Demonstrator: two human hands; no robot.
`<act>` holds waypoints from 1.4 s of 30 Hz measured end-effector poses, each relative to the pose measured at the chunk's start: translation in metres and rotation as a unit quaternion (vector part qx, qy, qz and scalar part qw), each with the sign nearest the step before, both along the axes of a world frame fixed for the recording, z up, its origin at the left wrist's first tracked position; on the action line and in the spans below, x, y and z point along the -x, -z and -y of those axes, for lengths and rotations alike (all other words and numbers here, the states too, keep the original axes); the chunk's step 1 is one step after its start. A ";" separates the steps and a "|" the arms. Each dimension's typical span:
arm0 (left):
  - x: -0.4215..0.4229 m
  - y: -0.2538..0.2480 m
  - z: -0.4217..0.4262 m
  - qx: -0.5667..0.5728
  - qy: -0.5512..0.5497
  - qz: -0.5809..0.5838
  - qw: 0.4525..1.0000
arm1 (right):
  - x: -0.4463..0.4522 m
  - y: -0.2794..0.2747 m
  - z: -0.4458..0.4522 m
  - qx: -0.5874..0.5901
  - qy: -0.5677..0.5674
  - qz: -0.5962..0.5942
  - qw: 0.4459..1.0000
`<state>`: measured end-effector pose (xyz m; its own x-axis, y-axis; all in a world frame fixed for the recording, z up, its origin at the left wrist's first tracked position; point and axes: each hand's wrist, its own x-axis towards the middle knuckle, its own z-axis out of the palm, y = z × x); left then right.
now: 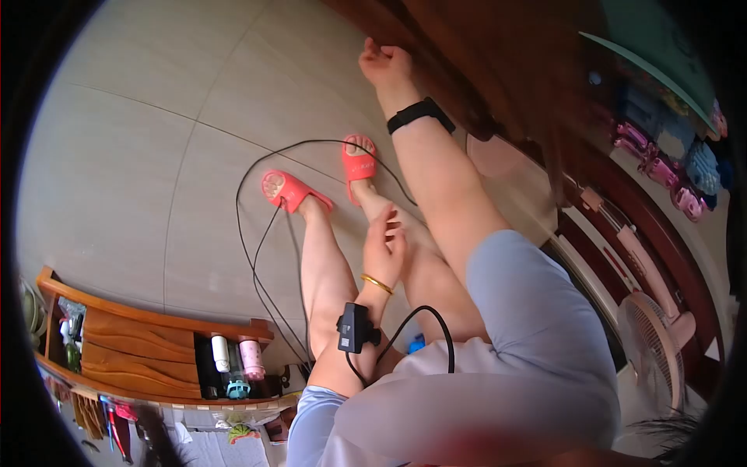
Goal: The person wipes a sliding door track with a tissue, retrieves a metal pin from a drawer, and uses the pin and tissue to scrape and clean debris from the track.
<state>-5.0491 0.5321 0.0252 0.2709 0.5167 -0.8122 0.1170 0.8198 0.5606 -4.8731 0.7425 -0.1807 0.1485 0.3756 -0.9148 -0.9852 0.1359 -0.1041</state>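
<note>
Two sets of half-curled fingers hold nothing visible: right hand at twelve o'clock near brown wood, left hand central, over the legs.

There are 2 hands, 2 sandals and apparently 3 bottles.

The left hand hovers over a leg, the right hand near brown wood.
</note>
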 end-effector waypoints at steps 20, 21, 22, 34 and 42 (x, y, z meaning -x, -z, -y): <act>0.010 0.050 0.005 0.009 -0.103 -0.110 0.989 | 0.102 -0.160 0.135 -0.010 -0.517 0.251 0.818; 0.010 0.050 0.006 0.009 -0.102 -0.109 0.989 | 0.094 -0.158 0.138 -0.001 -0.501 0.327 0.801; 0.009 0.049 0.007 0.019 -0.082 -0.109 0.990 | 0.083 -0.156 0.142 0.007 -0.482 0.402 0.779; 0.003 0.049 0.010 0.048 -0.063 -0.061 0.995 | 0.000 -0.083 0.106 0.056 -0.620 0.731 0.279; -0.006 0.050 0.006 0.063 -0.063 -0.050 0.995 | 0.008 -0.074 0.146 0.148 -0.651 0.632 0.393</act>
